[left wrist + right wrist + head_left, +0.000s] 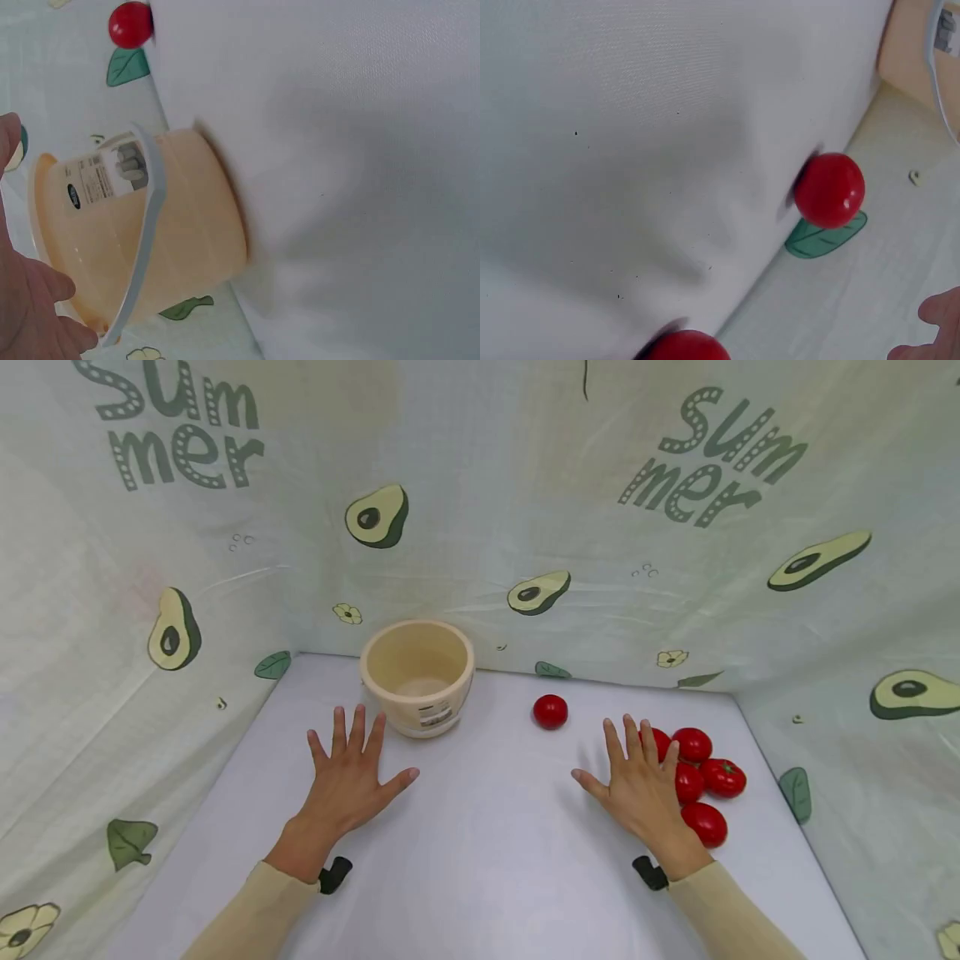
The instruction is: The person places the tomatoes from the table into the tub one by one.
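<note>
My left hand (348, 781), fingers spread and straight, hovers over the table just in front of a cream bucket (417, 664). The bucket stands upright, with a label on its side and a pale handle (147, 225) hanging down, seen in the left wrist view. My right hand (641, 785) is also spread flat and holds nothing. Its fingers partly cover a cluster of several red tomatoes (723, 777). A single tomato (551, 712) lies apart, between the bucket and the right hand; the right wrist view shows this lone tomato (829, 190) too.
A white table (480, 860) lies under both hands. Pale cloth (465, 552) printed with avocados, leaves and the word "summer" walls it at the back and both sides. Each wrist carries a black strap piece, like the left one (335, 875).
</note>
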### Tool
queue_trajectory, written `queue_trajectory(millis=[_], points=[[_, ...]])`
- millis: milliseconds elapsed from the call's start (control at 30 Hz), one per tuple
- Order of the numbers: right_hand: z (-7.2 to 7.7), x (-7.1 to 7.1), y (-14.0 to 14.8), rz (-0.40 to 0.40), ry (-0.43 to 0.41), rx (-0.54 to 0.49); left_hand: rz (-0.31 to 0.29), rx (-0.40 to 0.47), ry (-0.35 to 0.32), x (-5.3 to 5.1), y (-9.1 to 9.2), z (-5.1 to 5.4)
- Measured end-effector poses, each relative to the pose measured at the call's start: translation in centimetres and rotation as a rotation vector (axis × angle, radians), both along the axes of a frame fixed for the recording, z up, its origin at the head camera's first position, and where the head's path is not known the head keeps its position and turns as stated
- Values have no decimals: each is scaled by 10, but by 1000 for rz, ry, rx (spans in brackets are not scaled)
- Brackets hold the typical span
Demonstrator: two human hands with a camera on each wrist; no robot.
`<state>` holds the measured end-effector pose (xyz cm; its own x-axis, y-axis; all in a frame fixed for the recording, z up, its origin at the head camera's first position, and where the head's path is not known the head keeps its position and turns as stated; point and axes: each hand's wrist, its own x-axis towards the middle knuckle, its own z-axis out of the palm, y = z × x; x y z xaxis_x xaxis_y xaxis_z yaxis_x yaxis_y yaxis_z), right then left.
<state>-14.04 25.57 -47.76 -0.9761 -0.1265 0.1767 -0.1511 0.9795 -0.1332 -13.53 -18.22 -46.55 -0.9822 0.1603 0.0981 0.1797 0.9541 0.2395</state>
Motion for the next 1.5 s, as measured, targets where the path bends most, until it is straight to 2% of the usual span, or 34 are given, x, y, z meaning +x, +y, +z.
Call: queue_trajectory(millis=[300, 433, 533, 633, 767, 900, 1033, 1133, 1233, 1367, 1500], points=[[2, -2, -6, 11, 9, -23, 17, -2, 4, 0, -6, 3], [7, -7, -12, 21, 28, -17, 31, 0, 12, -4, -12, 11], [15, -14, -19, 34, 24, -21, 37, 7, 15, -13, -17, 20], [26, -25, -33, 55, 15, -31, 39, 11, 28, -31, -19, 30], [39, -42, -61, 91, 2, -65, 48, 42, 9, -67, -14, 47], [41, -54, -90, 152, 15, -63, 59, 88, -71, -101, -9, 57], [43, -58, -110, 202, 15, -42, 41, 109, -196, -118, -10, 58], [49, -59, -116, 217, 17, -36, 30, 126, -268, -121, -11, 53], [57, -60, -116, 218, 23, -42, -15, 129, -264, -117, -9, 50], [69, -62, -112, 213, 30, -62, -144, 85, -232, -104, 3, 51], [80, -62, -110, 230, 23, -71, -254, 56, -222, -85, 18, 55]])
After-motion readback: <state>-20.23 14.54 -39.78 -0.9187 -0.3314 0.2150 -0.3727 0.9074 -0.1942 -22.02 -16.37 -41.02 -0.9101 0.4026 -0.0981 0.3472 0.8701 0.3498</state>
